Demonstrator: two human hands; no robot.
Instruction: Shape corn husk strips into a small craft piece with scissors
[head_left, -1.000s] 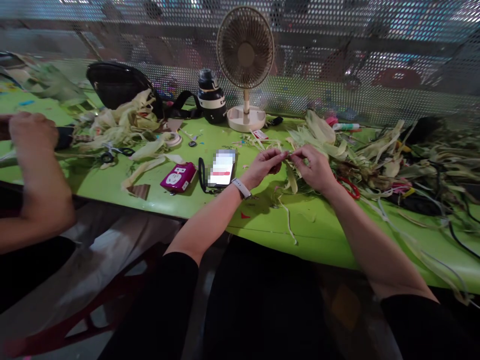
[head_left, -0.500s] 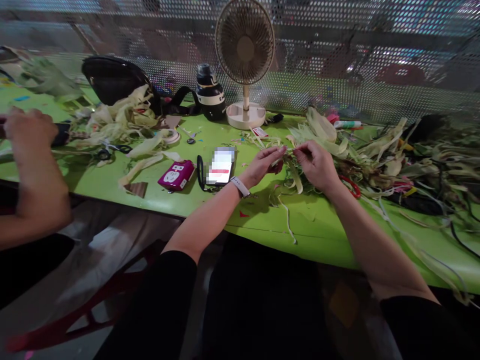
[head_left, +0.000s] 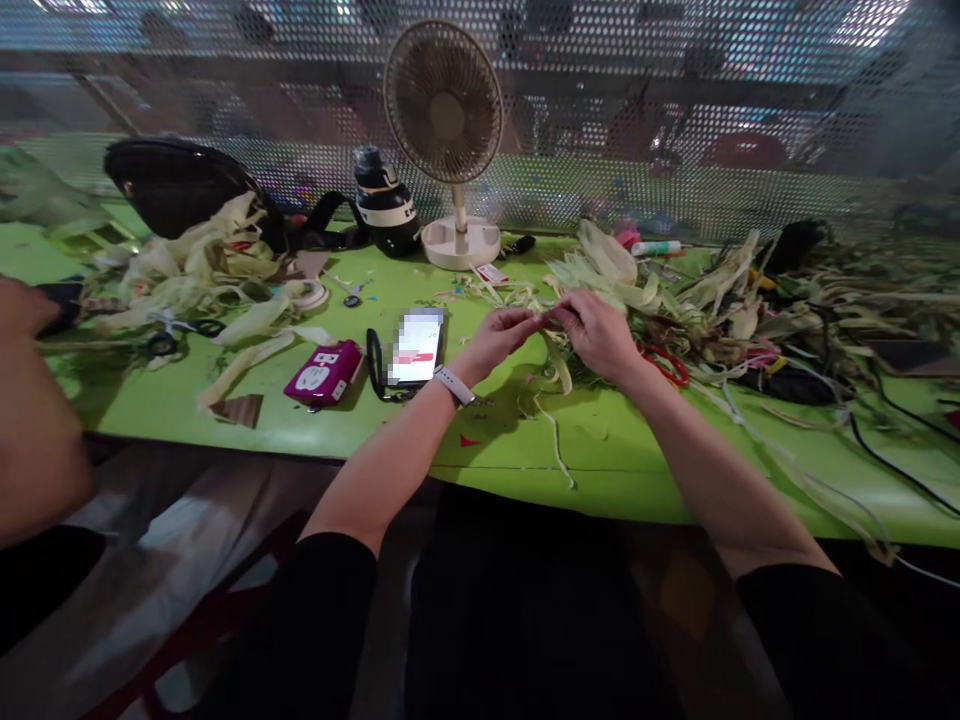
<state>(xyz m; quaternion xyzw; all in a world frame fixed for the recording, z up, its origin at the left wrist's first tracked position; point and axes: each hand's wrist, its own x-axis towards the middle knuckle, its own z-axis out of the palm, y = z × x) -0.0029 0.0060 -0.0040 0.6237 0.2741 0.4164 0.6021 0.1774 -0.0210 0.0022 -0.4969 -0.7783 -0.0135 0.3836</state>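
Observation:
Both of my hands meet over the green table (head_left: 615, 460), pinching a pale corn husk strip (head_left: 556, 362) between them. My left hand (head_left: 504, 338), with a white watch on its wrist, has its fingers closed on one end. My right hand (head_left: 596, 328) is closed on the other end, fingertips almost touching the left. The strip hangs down from the pinch and curls onto the table. A heap of corn husks (head_left: 622, 275) lies just behind the hands.
A phone (head_left: 417, 346), a magenta gadget (head_left: 321, 372), a desk fan (head_left: 448, 130), a dark bottle (head_left: 384, 200), a black bag (head_left: 180, 185), scissors (head_left: 176, 330) and red-handled scissors (head_left: 667, 365) lie around. Another person's arm (head_left: 30, 420) is at the left. Husks and cables cover the right side.
My hands stay pinched together on the strip. The view has swung to the right, so everything sits further left in the frame, and the other person's arm has slid toward the left edge.

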